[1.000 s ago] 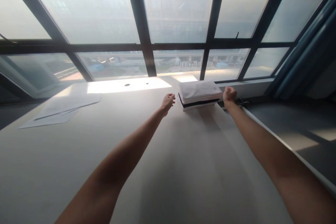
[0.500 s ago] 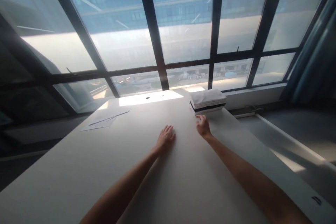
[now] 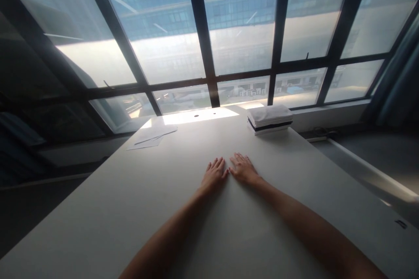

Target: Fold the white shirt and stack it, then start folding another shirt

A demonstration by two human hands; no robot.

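Observation:
Both hands rest palm down on the white table [image 3: 137,209], side by side near its middle. My left hand [image 3: 215,172] lies flat with its fingers stretched forward, holding nothing. Just to its right is my right hand [image 3: 242,167], also flat, its fingers spread and nothing in it. The thumbs nearly meet; whether they touch I cannot tell. Beyond my right hand, at the table's far right, sits a neat stack of folded cloths [image 3: 270,118], mostly white with a dark layer low down.
Several sheets of paper [image 3: 152,136] lie at the table's far left. A small dark object [image 3: 401,224] is near the right edge. Tall framed windows [image 3: 244,48] stand behind the table, with a dark blue curtain [image 3: 391,83] at the right.
My right hand has come away from the stack, moving left and back to lie flat beside my left hand. The left hand stays flat. The view has shifted slightly.

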